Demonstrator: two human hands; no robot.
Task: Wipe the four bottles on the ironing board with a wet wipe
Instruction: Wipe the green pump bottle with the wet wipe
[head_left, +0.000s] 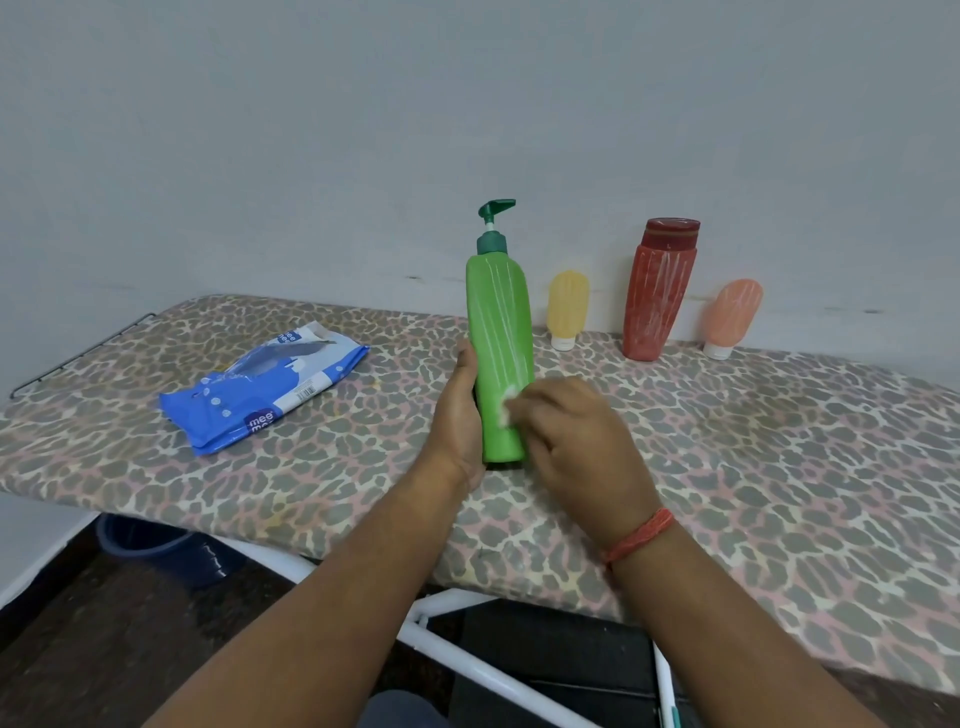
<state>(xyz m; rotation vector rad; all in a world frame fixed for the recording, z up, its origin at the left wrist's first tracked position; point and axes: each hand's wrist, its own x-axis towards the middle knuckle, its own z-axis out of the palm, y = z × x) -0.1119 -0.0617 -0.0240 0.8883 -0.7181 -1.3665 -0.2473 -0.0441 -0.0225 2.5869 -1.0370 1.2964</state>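
A tall green pump bottle (497, 322) stands upright near the middle of the leopard-print ironing board (753, 441). My left hand (460, 415) grips its lower left side. My right hand (576, 441) pinches a small white wet wipe (506, 408) against the bottle's lower front. Behind, along the wall, stand a small yellow bottle (567, 306), a tall red bottle (657, 296) and a small peach bottle (732, 317); the yellow and peach ones rest on their white caps. White streaks show on the bottles.
A blue and white pack of wet wipes (260, 400) lies on the board's left part. A wire rest (78, 356) sticks out at the board's left end. White frame legs (467, 654) and a dark blue tub (156, 540) are below.
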